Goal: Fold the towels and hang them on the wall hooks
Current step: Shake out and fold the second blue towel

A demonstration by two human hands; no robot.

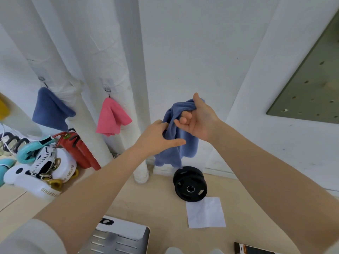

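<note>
A light blue towel (185, 145) hangs bunched against the white wall at centre. My right hand (200, 120) pinches its top corner high up, palm turned toward me. My left hand (157, 138) grips the towel's left edge just below, thumb stretched out to the right. A dark blue towel (50, 110) hangs from a clear wall hook (41, 78) at the left. A pink towel (111, 118) hangs from a second hook (107, 88) beside it. Any hook behind the light blue towel is hidden.
White pipes (135, 88) run down the wall between the towels. On the floor lie black weight plates (190, 184), a white paper sheet (205, 212), a red extinguisher (80, 151), boxing gloves (44, 169) and a metal box (119, 239). A green pegboard (311, 85) is at right.
</note>
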